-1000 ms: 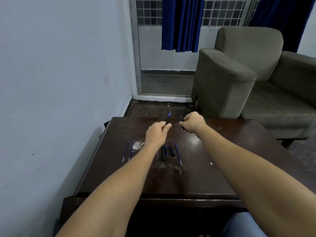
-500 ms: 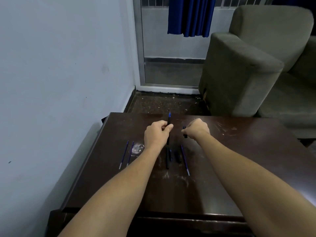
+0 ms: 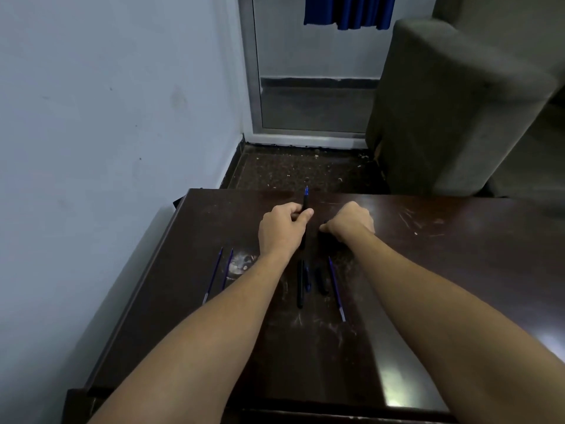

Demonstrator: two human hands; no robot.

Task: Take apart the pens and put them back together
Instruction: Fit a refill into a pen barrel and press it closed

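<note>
I am holding my left hand [image 3: 282, 229] out over the far half of the dark desk [image 3: 458, 270], its fingers [image 3: 298, 214] curled and pinching a black pen [image 3: 305, 201] between thumb and forefinger. The pen is standing nearly upright, its blue tip pointing away from me toward the far edge of the desk. My right hand [image 3: 350, 223] is hovering just beside the left, apart from it, closed into a loose fist; a small dark piece [image 3: 324, 223] is showing at the thumb side, and I cannot tell exactly what it is or how the fingers are gripping it.

Loose parts are lying on the desk nearer to me, between my forearms. A long black barrel [image 3: 300, 286] is lying lengthwise, with a short blue piece [image 3: 307, 281] just beside it on its right. A shorter black piece [image 3: 321, 281] is lying a little further right, and a thin blue refill [image 3: 336, 289] is lying beside that, its pale tip toward me. Left of my left forearm, two more thin blue refills [image 3: 214, 275] are lying side by side, near a pale scuffed patch [image 3: 241, 263] on the desk. Beyond the desk a grey armchair [image 3: 452, 111] is standing at the right, and a blue curtain [image 3: 348, 10] is hanging at the top.
</note>
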